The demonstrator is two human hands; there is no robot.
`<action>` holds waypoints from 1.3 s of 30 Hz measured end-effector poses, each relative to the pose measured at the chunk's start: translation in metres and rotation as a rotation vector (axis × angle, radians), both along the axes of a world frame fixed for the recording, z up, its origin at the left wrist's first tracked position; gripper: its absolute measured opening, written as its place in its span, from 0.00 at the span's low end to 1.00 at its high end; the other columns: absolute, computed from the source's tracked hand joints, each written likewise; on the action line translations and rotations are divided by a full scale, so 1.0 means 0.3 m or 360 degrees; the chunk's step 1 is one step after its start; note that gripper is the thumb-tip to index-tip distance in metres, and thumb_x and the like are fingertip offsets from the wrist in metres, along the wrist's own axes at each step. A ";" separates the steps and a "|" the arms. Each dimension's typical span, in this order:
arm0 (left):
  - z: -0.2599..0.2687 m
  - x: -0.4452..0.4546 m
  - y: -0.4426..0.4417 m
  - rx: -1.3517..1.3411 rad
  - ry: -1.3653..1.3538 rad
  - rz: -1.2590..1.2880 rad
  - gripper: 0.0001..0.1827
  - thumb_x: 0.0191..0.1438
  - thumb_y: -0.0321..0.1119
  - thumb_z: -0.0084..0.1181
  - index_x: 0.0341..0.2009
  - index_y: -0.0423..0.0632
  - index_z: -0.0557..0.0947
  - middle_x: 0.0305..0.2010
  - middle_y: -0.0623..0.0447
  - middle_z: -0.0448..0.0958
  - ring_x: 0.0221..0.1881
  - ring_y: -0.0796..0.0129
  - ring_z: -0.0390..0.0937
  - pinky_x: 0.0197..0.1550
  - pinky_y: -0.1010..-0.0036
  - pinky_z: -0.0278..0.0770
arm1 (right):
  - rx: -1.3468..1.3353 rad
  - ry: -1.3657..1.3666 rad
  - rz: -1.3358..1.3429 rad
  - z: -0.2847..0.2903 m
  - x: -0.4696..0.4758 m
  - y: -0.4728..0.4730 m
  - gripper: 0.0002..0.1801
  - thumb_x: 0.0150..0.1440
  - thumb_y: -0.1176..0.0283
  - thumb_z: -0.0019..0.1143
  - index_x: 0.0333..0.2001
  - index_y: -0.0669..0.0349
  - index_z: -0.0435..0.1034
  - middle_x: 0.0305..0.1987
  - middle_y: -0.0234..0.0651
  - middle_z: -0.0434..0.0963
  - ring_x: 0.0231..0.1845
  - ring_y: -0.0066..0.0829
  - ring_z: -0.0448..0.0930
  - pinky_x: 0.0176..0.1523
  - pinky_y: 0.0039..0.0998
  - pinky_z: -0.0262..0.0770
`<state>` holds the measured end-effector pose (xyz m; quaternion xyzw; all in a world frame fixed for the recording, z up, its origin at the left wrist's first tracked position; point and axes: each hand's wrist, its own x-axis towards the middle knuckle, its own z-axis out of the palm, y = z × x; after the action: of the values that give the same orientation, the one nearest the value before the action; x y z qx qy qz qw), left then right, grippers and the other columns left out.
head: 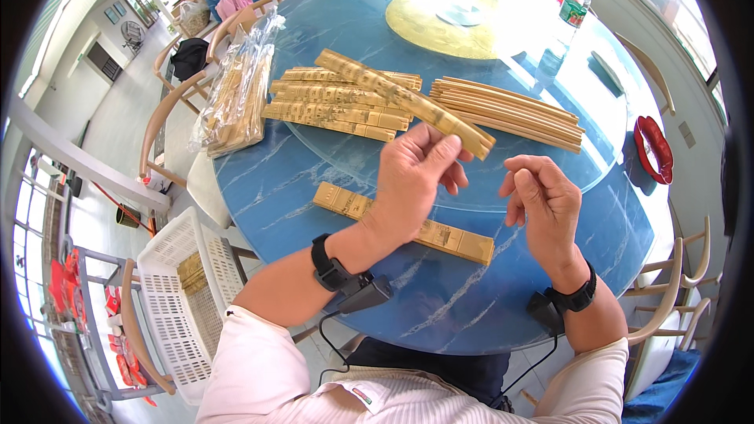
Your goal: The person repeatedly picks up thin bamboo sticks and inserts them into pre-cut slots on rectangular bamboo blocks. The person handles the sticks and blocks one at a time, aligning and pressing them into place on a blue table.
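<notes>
My left hand (415, 182) pinches a long gold printed paper sleeve (406, 94) near its lower right end, between thumb and fingers. The sleeve is raised and slants up to the left. My right hand (545, 206) is held up to the right of it, fingers loosely curled, with nothing visible in it. Beneath my left wrist lies a stack of gold printed sleeves (453, 240) on the blue table, partly hidden by the hand. Behind the raised sleeve are rows of similar sleeves (336, 112). A bundle of wooden chopsticks (512, 112) lies beyond my right hand.
A clear plastic bag (238, 88) of sleeves lies at the table's left edge. A glass turntable (347, 159) covers the middle of the blue table (283, 212). A plastic bottle (574, 3) and a red dish (652, 150) stand right. A white crate (171, 300) sits left.
</notes>
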<state>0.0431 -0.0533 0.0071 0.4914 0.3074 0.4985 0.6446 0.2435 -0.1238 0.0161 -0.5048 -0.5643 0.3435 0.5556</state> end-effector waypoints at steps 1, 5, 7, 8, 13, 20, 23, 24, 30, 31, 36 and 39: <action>-0.001 -0.009 0.027 -0.0060 -0.0087 0.0046 0.09 0.71 0.34 0.56 0.44 0.42 0.84 0.37 0.51 0.85 0.30 0.73 0.80 0.33 0.74 0.78 | 0.0006 -0.0022 0.0007 0.001 0.003 -0.001 0.06 0.72 0.79 0.52 0.46 0.66 0.77 0.30 0.32 0.81 0.22 0.14 0.77 0.25 0.16 0.69; -0.015 -0.097 0.164 -0.0240 -0.0241 0.0237 0.09 0.71 0.35 0.57 0.41 0.43 0.83 0.38 0.51 0.85 0.29 0.71 0.80 0.32 0.73 0.78 | 0.0023 -0.0119 0.0066 -0.001 0.011 0.002 0.07 0.71 0.80 0.52 0.46 0.66 0.77 0.30 0.31 0.81 0.22 0.14 0.77 0.26 0.16 0.68; -0.029 -0.141 0.217 -0.0328 -0.0254 0.0276 0.09 0.71 0.36 0.56 0.41 0.44 0.83 0.38 0.51 0.85 0.30 0.70 0.80 0.31 0.72 0.77 | 0.0031 -0.0151 0.0097 -0.001 0.010 0.001 0.06 0.71 0.80 0.52 0.45 0.66 0.77 0.30 0.31 0.81 0.22 0.14 0.77 0.26 0.16 0.68; -0.039 -0.155 0.238 -0.0371 -0.0261 0.0291 0.10 0.71 0.37 0.56 0.41 0.45 0.83 0.38 0.51 0.85 0.30 0.70 0.80 0.31 0.72 0.77 | 0.0039 -0.0157 0.0104 0.000 0.010 0.000 0.06 0.71 0.81 0.52 0.45 0.66 0.77 0.30 0.31 0.81 0.22 0.14 0.77 0.26 0.17 0.68; -0.057 -0.164 0.237 -0.0576 -0.0528 0.0185 0.12 0.73 0.41 0.54 0.41 0.47 0.83 0.37 0.52 0.84 0.32 0.70 0.80 0.29 0.71 0.75 | 0.0072 -0.0179 0.0077 0.004 0.013 0.007 0.06 0.70 0.81 0.52 0.45 0.67 0.77 0.29 0.31 0.80 0.21 0.14 0.76 0.26 0.17 0.68; 0.074 -0.059 0.066 -0.0316 0.0030 -0.0491 0.09 0.71 0.36 0.57 0.39 0.47 0.82 0.35 0.53 0.83 0.28 0.74 0.79 0.22 0.77 0.75 | 0.0414 -0.0678 -0.0325 -0.034 0.112 0.093 0.05 0.67 0.82 0.58 0.45 0.66 0.77 0.33 0.34 0.80 0.28 0.24 0.80 0.33 0.22 0.75; 0.070 -0.074 0.053 -0.0234 0.0173 -0.0514 0.09 0.71 0.35 0.57 0.38 0.46 0.82 0.35 0.53 0.84 0.26 0.74 0.79 0.23 0.78 0.75 | 0.0506 -0.1208 -0.0511 -0.027 0.164 0.125 0.09 0.61 0.79 0.65 0.46 0.64 0.79 0.43 0.38 0.82 0.43 0.42 0.83 0.48 0.34 0.81; 0.065 -0.082 0.058 -0.0241 0.0183 -0.0550 0.08 0.70 0.35 0.59 0.39 0.44 0.83 0.35 0.52 0.84 0.28 0.75 0.80 0.23 0.79 0.76 | 0.0542 -0.1343 -0.0543 -0.047 0.180 0.144 0.09 0.60 0.78 0.66 0.46 0.63 0.79 0.45 0.39 0.82 0.46 0.43 0.83 0.51 0.36 0.81; 0.082 -0.059 0.040 -0.0172 0.0452 -0.0798 0.08 0.69 0.34 0.61 0.40 0.43 0.83 0.35 0.52 0.84 0.30 0.75 0.81 0.27 0.80 0.78 | 0.0398 -0.1604 -0.0474 -0.118 0.215 0.171 0.10 0.59 0.75 0.67 0.45 0.62 0.80 0.50 0.39 0.81 0.58 0.43 0.78 0.65 0.44 0.72; 0.087 -0.057 0.033 -0.0154 0.0508 -0.0827 0.08 0.69 0.33 0.60 0.40 0.43 0.83 0.35 0.52 0.85 0.30 0.75 0.81 0.27 0.80 0.78 | 0.0386 -0.1639 -0.0457 -0.116 0.217 0.170 0.09 0.59 0.75 0.67 0.45 0.61 0.80 0.49 0.39 0.80 0.57 0.43 0.78 0.64 0.44 0.73; 0.090 -0.051 0.017 -0.0168 0.0569 -0.0948 0.07 0.69 0.32 0.61 0.41 0.42 0.84 0.35 0.52 0.85 0.31 0.76 0.81 0.30 0.81 0.79 | 0.0403 -0.1750 -0.0436 -0.117 0.224 0.164 0.06 0.58 0.75 0.67 0.41 0.58 0.81 0.44 0.37 0.79 0.53 0.42 0.78 0.60 0.43 0.74; 0.089 -0.049 0.012 -0.0161 0.0616 -0.0966 0.07 0.69 0.32 0.61 0.41 0.41 0.84 0.35 0.52 0.85 0.31 0.77 0.82 0.30 0.81 0.79 | 0.0559 -0.1649 -0.0503 -0.113 0.206 0.171 0.06 0.58 0.75 0.68 0.41 0.58 0.81 0.42 0.36 0.79 0.53 0.41 0.78 0.59 0.42 0.75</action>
<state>0.0285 -0.0496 0.0339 0.6130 0.2881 0.1664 0.7166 0.3052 -0.0724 -0.0177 -0.5858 -0.7294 -0.1352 0.3264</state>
